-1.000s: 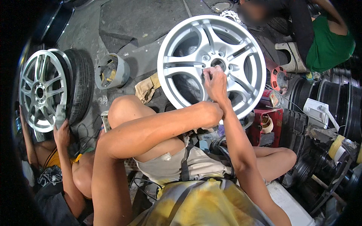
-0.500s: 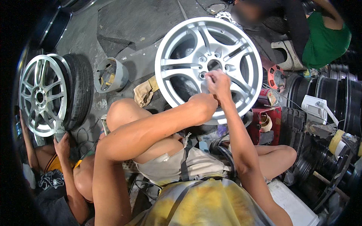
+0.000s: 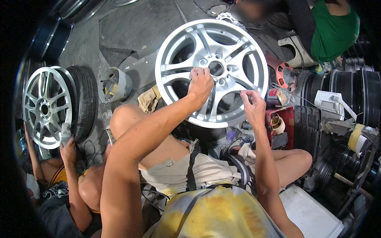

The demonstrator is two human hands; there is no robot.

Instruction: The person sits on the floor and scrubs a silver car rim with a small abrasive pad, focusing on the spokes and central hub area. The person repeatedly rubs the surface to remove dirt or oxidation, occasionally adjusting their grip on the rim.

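Observation:
A silver alloy wheel rim [image 3: 211, 119] with split spokes faces up in front of my knees. My left hand [image 3: 201, 85] is on the hub area, left of the centre hole, its fingers curled down against the metal. Whatever lies under those fingertips is hidden. Over the rim's lower right edge is my right hand [image 3: 254, 106], thumb and fingers drawn together in a pinch. A small dark patch shows between them, too small to name.
On the left, a co-worker's hand [image 3: 67, 150] holds a grey object against another silver wheel [image 3: 45, 109], beside a tyre [image 3: 83, 103]. A grey bucket [image 3: 124, 85] stands nearby. Right are a red crate [image 3: 291, 123], a white stool [image 3: 297, 49] and black rims [image 3: 337, 87]. Someone in green [image 3: 333, 29] sits far right.
My left hand has moved up and left onto the hub area. My right hand has left the hub and come down to the rim's right edge.

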